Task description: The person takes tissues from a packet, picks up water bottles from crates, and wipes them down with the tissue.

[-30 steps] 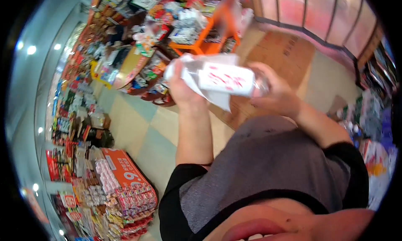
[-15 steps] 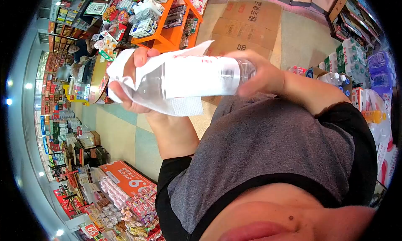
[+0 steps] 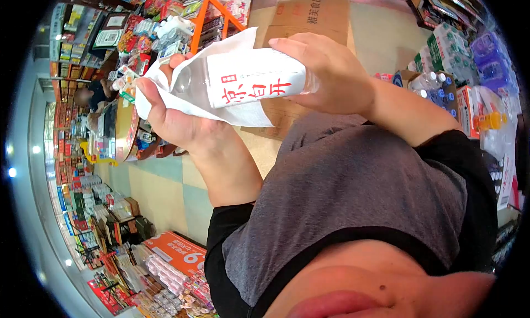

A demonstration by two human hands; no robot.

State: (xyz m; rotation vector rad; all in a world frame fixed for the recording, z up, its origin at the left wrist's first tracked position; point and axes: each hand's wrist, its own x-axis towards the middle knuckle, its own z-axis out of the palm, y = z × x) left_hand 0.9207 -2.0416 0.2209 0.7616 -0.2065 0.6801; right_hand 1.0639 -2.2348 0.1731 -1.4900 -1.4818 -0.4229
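A clear plastic water bottle (image 3: 256, 78) with a white label and large red characters lies sideways between my two hands. My right hand (image 3: 331, 69) is wrapped round its right end, covering most of that end. A white paper tissue (image 3: 234, 116) drapes around the bottle's left part, with loose corners sticking out above and below. My left hand (image 3: 171, 105) is closed over the tissue, thumb and fingertips pressing it round the bottle's left end. That end is hidden by the tissue and fingers.
Flattened cardboard (image 3: 309, 25) lies on the tiled floor ahead. An orange display rack (image 3: 226, 14) with goods stands front left, near a counter (image 3: 130, 125). Packed bottles (image 3: 441, 53) are stacked at right. An orange promotional board (image 3: 176, 252) with packets is at lower left. A person (image 3: 99, 91) is behind the counter.
The bottle has rolled, so the red characters face me instead of the barcode. My right hand has turned over its end. The view has shifted slightly.
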